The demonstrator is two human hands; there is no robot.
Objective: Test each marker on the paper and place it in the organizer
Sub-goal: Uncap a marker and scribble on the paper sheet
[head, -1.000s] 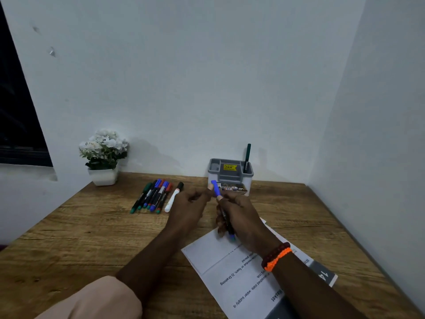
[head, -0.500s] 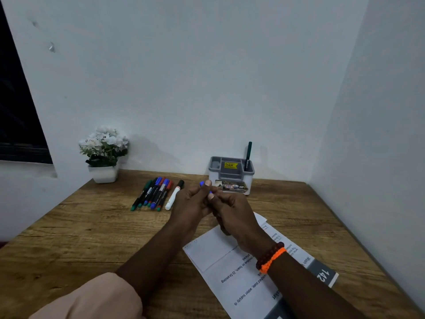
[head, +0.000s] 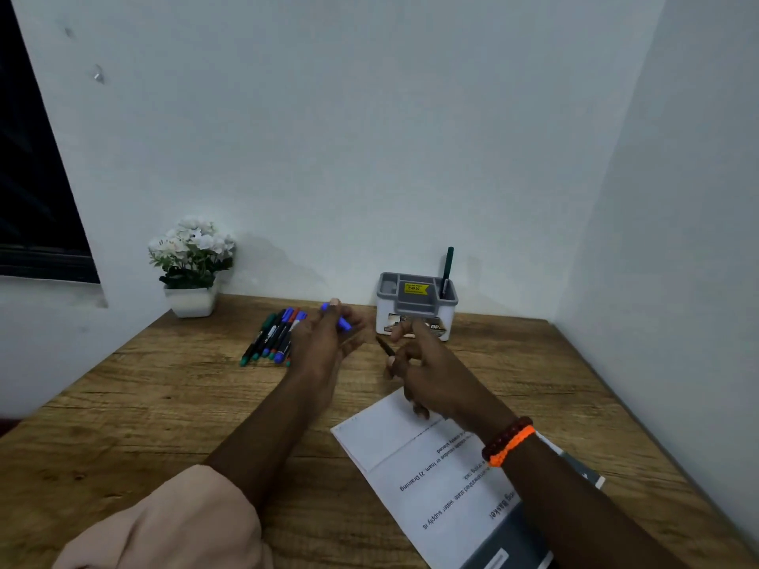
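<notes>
My left hand [head: 328,342] holds a blue marker cap [head: 337,316] between thumb and fingers, just right of the marker row. My right hand [head: 427,375] grips the uncapped marker [head: 385,346], its dark tip pointing up and left toward the cap. The two hands are a short way apart above the table. A grey organizer [head: 415,308] stands at the back against the wall, with one dark green marker [head: 447,273] upright in its right compartment. The white paper [head: 435,470] lies under my right forearm.
Several markers [head: 273,336] lie side by side on the wooden table [head: 164,404], left of my left hand. A white pot of white flowers [head: 192,266] sits at the back left. Walls close the back and right sides.
The hands were together around the marker; now they have pulled apart, the cap off in my left hand and the marker body in my right.
</notes>
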